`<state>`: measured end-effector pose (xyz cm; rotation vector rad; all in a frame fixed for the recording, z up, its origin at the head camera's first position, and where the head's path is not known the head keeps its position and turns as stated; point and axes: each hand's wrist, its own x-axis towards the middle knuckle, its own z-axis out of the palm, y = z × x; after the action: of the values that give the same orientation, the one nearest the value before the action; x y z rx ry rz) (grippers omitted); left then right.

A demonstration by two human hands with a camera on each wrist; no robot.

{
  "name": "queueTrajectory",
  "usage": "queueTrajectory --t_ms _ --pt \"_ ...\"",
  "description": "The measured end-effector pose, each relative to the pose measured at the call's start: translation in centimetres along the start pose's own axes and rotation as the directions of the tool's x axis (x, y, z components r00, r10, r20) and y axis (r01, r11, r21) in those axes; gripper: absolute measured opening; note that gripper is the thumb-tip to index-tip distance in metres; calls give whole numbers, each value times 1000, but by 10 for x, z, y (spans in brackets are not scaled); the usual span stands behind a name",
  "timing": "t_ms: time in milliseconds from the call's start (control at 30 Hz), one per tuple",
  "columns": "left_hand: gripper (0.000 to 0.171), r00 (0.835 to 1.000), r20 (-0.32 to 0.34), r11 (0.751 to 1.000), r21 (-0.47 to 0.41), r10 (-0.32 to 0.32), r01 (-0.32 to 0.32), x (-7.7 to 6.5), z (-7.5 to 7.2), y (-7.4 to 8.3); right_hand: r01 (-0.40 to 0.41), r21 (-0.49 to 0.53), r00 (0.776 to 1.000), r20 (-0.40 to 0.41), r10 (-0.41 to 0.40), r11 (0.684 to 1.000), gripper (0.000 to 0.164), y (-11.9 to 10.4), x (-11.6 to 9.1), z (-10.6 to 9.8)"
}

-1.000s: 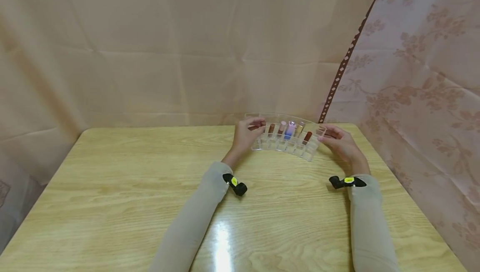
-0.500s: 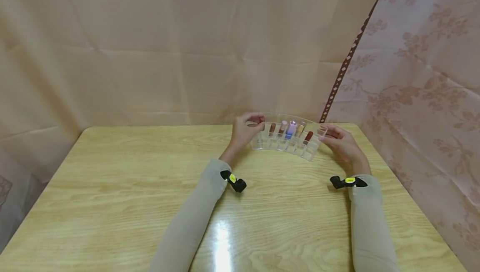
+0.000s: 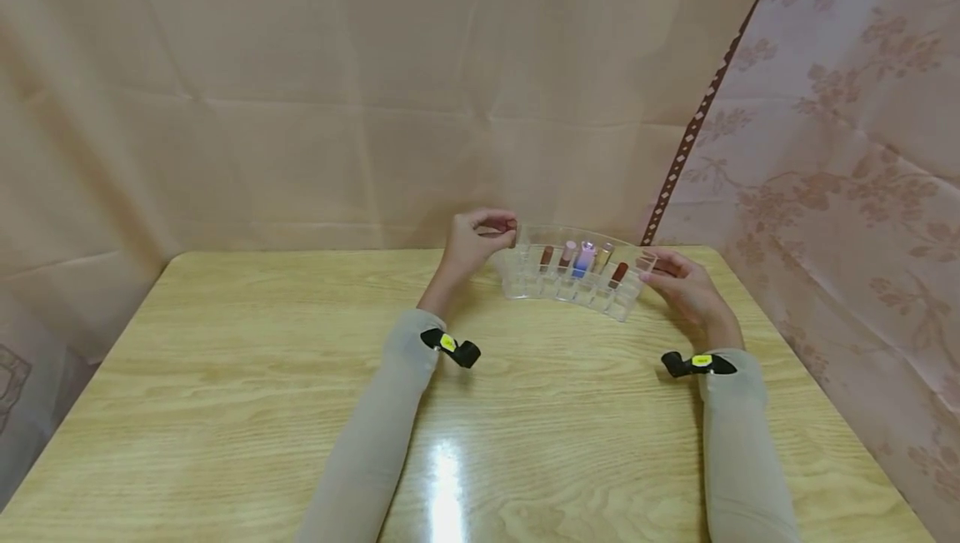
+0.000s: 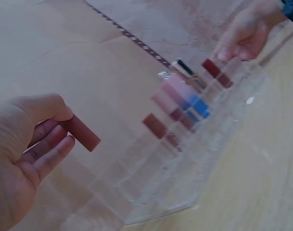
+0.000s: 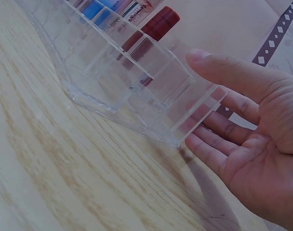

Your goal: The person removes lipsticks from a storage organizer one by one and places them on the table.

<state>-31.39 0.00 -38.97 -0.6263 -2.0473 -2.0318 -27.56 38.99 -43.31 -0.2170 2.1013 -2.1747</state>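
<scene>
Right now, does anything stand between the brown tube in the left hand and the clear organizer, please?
Nothing visible does: the left hand holds the brown tube near the clear organizer, with nothing else between.

The left hand [image 3: 471, 241] has moved leftward — farther from the row of lipsticks [image 3: 584, 261].

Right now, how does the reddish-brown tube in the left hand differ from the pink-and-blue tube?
The reddish-brown tube is pinched in the left hand, while the pink-and-blue tube sits in the clear organizer. The reddish-brown tube's visible part is one colour; the pink-and-blue tube turns from pink to blue. Both look longer than wide.
</scene>
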Motion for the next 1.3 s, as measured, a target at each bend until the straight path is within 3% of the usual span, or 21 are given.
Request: queueTrajectory --t_ms 367,633,900,1133,1300 --pt "23 1000 12 1000 12 -8 8 3 -31 12 1 -80 1000 -3 -1 997 61 1 0 -1" --pt "24 999 34 998 54 -14 12 4 -48 10 -14 -67 1000 -15 13 998 59 1 1 -1" --pt "24 999 30 997 58 -44 42 4 -53 0 -29 -95 999 -26 27 995 59 2 1 -2" --pt "24 995 23 989 107 -102 99 3 -54 -11 1 -47 999 -37 -3 999 47 4 1 -2" --pt "24 994 8 990 90 -109 108 1 -54 -20 16 -46 999 -33 -17 999 49 6 2 -2"
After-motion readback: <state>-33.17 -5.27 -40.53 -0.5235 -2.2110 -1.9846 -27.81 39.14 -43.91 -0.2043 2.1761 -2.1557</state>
